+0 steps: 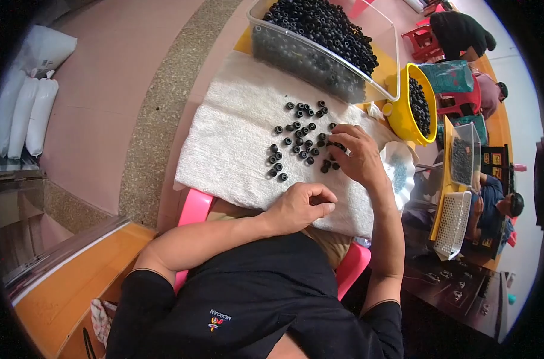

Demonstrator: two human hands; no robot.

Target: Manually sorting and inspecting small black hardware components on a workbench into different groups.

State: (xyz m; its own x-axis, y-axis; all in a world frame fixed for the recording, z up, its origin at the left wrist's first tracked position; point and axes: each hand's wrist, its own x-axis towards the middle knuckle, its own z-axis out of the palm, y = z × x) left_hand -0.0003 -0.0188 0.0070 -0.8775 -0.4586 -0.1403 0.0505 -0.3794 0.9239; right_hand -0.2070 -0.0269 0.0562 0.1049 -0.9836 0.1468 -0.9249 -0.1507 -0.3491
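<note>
Several small black ring-shaped pieces (pixel 299 142) lie scattered on a white towel (pixel 224 137). Over the right edge of this scatter is my right hand (pixel 358 155), palm down. Its fingers are bent and apart, with their tips among the pieces; some pieces show beside and under them. Closer to my body, my left hand (pixel 300 208) rests at the towel's near part. Its fingers curl inward and the thumb lies close to the index finger, so whatever may be inside is hidden.
A clear plastic bin (pixel 320 57) heaped with black pieces stands at the towel's far edge. Right of it is a yellow basket (pixel 408 110) of similar pieces. A white scalloped dish (pixel 400 170) sits by my right wrist. People work at other tables on the right; white sacks (pixel 41 113) stand left.
</note>
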